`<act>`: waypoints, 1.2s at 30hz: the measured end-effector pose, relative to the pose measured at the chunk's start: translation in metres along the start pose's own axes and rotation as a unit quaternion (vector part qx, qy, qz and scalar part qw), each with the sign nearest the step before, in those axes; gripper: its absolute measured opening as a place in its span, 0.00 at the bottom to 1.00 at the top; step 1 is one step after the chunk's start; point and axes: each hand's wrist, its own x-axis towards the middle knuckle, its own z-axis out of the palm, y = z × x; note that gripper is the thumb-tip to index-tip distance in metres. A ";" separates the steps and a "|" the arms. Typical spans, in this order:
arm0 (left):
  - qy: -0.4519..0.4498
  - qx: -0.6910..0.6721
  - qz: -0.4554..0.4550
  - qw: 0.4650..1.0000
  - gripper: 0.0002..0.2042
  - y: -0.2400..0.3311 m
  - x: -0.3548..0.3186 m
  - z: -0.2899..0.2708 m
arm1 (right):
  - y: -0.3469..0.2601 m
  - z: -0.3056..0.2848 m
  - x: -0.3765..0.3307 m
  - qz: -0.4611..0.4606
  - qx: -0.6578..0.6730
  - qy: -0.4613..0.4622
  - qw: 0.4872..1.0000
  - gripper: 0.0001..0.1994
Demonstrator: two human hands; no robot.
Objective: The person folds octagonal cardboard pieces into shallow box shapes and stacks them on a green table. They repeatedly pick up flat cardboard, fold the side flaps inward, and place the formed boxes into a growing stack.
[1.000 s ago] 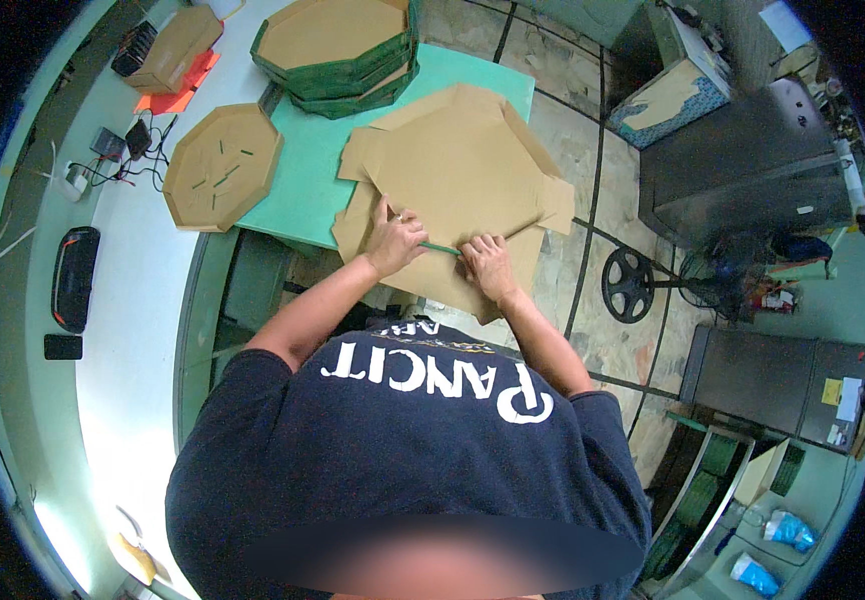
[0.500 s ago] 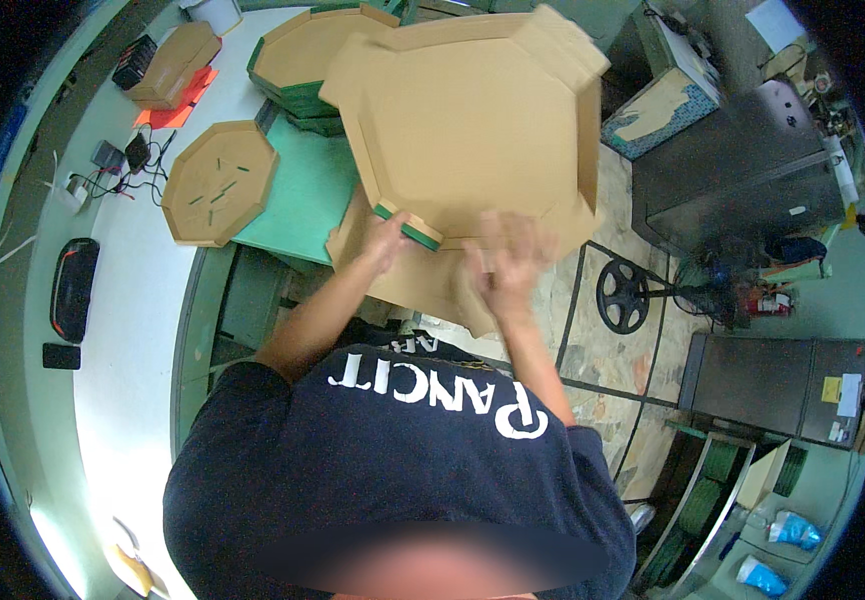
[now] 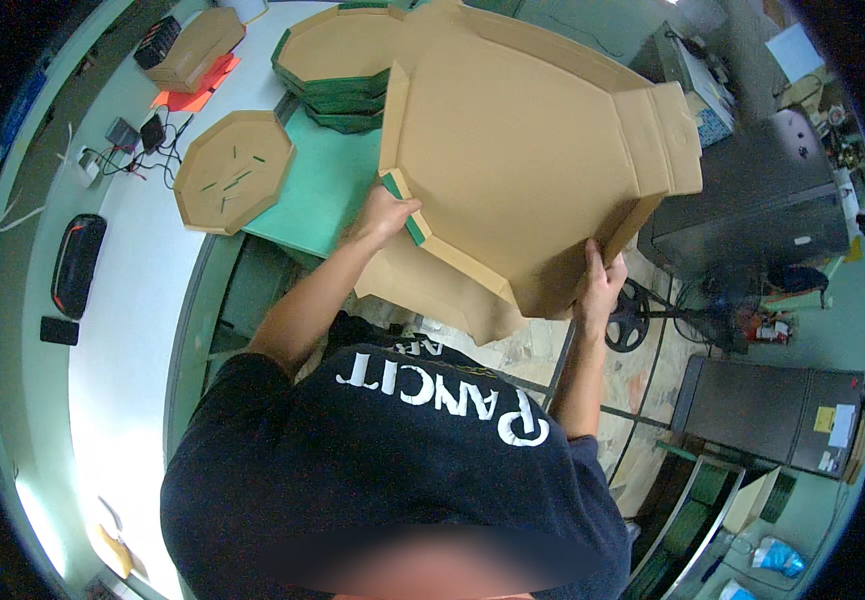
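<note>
A large flat cardboard box, partly folded and many-sided, spans the space before me, tilted, with some walls raised and flaps at its far right side. My left hand is closed on its near left corner, where a folded edge shows a green outer face. My right hand grips the near right wall, fingers against the cardboard. Below the near edge hangs another brown cardboard panel; I cannot tell whether it belongs to the same piece.
On the green table at left, a stack of green-sided octagonal trays stands behind. A smaller octagonal tray holds several green strips. Cables and a black speaker lie on the white counter. A black fan and dark cabinets are at right.
The box has turned and shifted right. My right hand has moved right from the near edge to grip the right wall; my left hand keeps its corner, now slightly higher.
</note>
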 end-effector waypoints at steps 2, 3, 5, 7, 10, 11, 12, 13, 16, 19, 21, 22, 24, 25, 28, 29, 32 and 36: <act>-0.009 0.072 -0.029 0.997 0.13 0.000 0.005 0.002 | 0.009 0.005 -0.005 0.028 0.036 0.058 0.997 0.10; -0.008 0.114 -0.047 0.992 0.13 -0.001 0.008 -0.001 | 0.014 0.007 -0.006 0.041 0.060 0.080 0.994 0.09; -0.051 -0.074 -0.061 0.994 0.19 -0.003 0.009 -0.006 | 0.025 0.007 -0.003 0.075 0.072 0.115 0.988 0.11; -0.135 -0.270 -0.085 0.949 0.21 -0.003 0.012 -0.017 | 0.038 0.003 0.002 0.138 0.110 0.125 0.976 0.12; -0.229 -0.455 -0.143 0.849 0.15 -0.006 0.015 -0.038 | 0.059 0.000 0.003 0.194 0.139 0.142 0.961 0.12; -0.244 -0.443 -0.120 0.855 0.13 -0.009 0.014 -0.041 | 0.066 0.002 0.002 0.204 0.148 0.146 0.957 0.12; -0.223 -0.418 -0.107 0.874 0.11 -0.012 0.014 -0.040 | 0.074 0.004 0.002 0.220 0.144 0.139 0.955 0.11; -0.198 -0.391 -0.094 0.894 0.10 -0.016 0.015 -0.042 | 0.082 0.009 0.000 0.231 0.179 0.150 0.945 0.10; -0.046 -0.270 -0.085 0.958 0.13 -0.033 0.021 -0.065 | 0.103 0.022 -0.006 0.318 0.213 0.141 0.913 0.07; 0.143 -0.090 -0.033 0.985 0.17 -0.055 0.039 -0.124 | 0.132 0.038 -0.019 0.332 0.278 0.123 0.893 0.08; 0.335 0.271 -0.056 0.901 0.21 -0.065 0.056 -0.163 | 0.157 0.051 -0.030 0.360 0.274 0.160 0.877 0.10; 0.404 0.328 -0.016 0.854 0.21 -0.071 0.060 -0.171 | 0.169 0.054 -0.037 0.359 0.272 0.111 0.886 0.10; 0.452 0.397 0.040 0.798 0.20 -0.073 0.066 -0.180 | 0.190 0.058 -0.044 0.405 0.250 0.055 0.878 0.11; 0.433 0.424 0.064 0.793 0.19 -0.071 0.066 -0.175 | 0.197 0.055 -0.048 0.411 0.232 0.029 0.881 0.11; 0.221 0.370 0.190 0.882 0.17 -0.061 0.051 -0.142 | 0.196 0.035 -0.051 0.418 0.143 -0.044 0.896 0.14; 0.102 0.344 0.159 0.920 0.17 -0.059 0.042 -0.125 | 0.191 0.028 -0.048 0.340 -0.039 -0.053 0.938 0.13; -0.246 0.305 0.147 0.908 0.19 -0.056 0.020 -0.078 | 0.165 0.009 -0.050 0.091 -0.484 -0.088 0.866 0.10; -0.265 0.375 0.376 0.805 0.17 -0.074 -0.003 -0.033 | 0.147 0.011 -0.042 -0.261 -0.503 -0.277 0.776 0.17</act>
